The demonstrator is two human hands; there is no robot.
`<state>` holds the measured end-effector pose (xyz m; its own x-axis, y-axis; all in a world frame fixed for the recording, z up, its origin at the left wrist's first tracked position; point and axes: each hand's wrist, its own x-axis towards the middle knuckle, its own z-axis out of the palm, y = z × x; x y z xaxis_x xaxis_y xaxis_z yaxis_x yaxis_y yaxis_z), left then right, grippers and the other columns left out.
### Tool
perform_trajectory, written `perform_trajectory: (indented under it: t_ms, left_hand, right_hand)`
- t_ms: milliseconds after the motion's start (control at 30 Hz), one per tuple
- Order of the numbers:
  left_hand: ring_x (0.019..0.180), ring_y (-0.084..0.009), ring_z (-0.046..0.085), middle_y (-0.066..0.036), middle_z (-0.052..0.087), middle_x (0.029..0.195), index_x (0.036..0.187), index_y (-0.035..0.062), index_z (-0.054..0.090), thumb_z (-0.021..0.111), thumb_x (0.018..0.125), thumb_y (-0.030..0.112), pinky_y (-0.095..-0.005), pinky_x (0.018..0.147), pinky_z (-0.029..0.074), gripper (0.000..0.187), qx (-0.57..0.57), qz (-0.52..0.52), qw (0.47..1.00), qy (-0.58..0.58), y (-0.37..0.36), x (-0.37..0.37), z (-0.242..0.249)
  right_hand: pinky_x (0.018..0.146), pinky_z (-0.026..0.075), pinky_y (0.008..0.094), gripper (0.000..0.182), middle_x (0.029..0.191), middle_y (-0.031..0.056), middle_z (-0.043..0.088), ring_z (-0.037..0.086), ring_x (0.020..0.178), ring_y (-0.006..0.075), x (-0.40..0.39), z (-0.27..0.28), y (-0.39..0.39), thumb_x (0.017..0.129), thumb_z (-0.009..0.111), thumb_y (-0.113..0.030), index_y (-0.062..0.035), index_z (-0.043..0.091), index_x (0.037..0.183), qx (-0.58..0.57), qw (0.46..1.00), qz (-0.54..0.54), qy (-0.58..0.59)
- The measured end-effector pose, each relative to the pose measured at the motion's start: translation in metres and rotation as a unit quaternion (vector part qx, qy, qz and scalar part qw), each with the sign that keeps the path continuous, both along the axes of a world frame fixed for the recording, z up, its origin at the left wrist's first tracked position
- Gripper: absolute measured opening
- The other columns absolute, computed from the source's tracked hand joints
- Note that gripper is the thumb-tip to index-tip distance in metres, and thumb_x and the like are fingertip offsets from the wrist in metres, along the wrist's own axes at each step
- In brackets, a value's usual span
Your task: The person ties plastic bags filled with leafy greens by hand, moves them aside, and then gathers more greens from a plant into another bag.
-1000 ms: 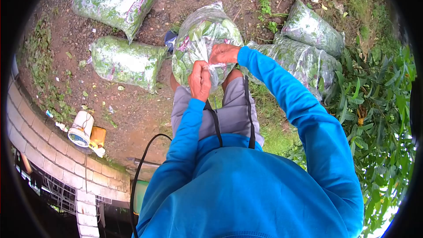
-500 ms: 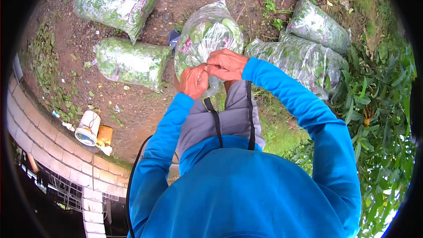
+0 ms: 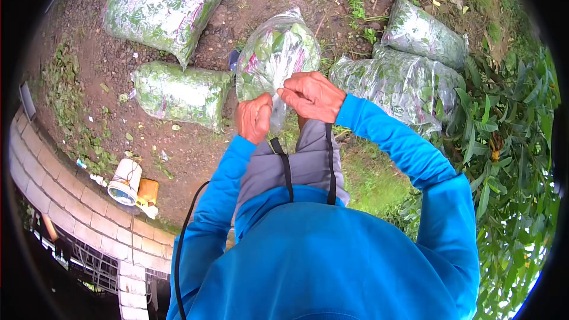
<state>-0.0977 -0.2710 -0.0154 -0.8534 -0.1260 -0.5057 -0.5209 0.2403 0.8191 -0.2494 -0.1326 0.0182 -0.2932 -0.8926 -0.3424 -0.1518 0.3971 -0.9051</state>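
Observation:
A clear plastic bag (image 3: 278,50) full of green leaves with some pink stands upright before my legs, its neck gathered and twisted. My left hand (image 3: 254,119) is closed beside the neck, fingers curled; what it pinches is too small to make out. On the other side, my right hand (image 3: 314,97) has thumb and fingers pressed together at the gathered neck. A small gap separates the two hands. The loose plastic end hangs down between them.
Filled bags lie at the left (image 3: 182,93), upper left (image 3: 160,15), right (image 3: 403,83) and upper right (image 3: 425,34). A white bucket (image 3: 125,182) and yellow container (image 3: 147,192) stand near the brick edging (image 3: 89,207). Leafy plants (image 3: 498,142) grow at the right.
My hands have moved apart, the left one leftward and down, the right one rightward. Earlier they touched over the bag's neck. The view has shifted slightly.

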Motion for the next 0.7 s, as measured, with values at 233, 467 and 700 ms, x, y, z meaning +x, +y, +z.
perform_trajectory:
  t_ms: [233,467,700]
  left_hand:
    - [0.061,-0.0390,0.050,-0.020,0.047,0.063,0.074,0.0042,0.047,0.040,0.079,0.019,-0.0452,0.058,0.038,0.017,0.069,-0.076,0.995,0.003,-0.005,0.020,-0.037]
    - [0.064,-0.0337,0.050,-0.017,0.051,0.076,0.078,0.0022,0.049,0.040,0.079,0.021,-0.0445,0.062,0.038,0.021,-0.005,-0.066,0.990,0.124,-0.009,0.003,-0.038]
    - [0.048,-0.0084,0.032,0.000,0.040,0.061,0.062,0.0088,0.040,0.043,0.074,0.026,-0.0253,0.044,0.026,0.021,0.478,0.223,0.830,-0.178,0.002,-0.017,-0.011]
  right_hand:
    - [0.054,0.039,0.0438,0.023,0.062,0.0193,0.050,0.052,0.059,0.0375,-0.017,-0.044,0.029,0.084,0.055,-0.016,0.0013,0.055,0.070,0.062,0.998,0.026,-0.020]
    - [0.058,0.040,0.0405,0.022,0.064,0.0146,0.047,0.051,0.065,0.0310,-0.011,-0.078,0.039,0.084,0.054,-0.015,0.0020,0.052,0.072,0.081,0.995,-0.029,0.043]
    - [0.070,0.046,0.0437,0.030,0.079,0.0182,0.050,0.054,0.082,0.0383,0.022,-0.024,0.032,0.077,0.061,-0.017,0.0011,0.048,0.096,0.118,0.987,0.020,0.106]
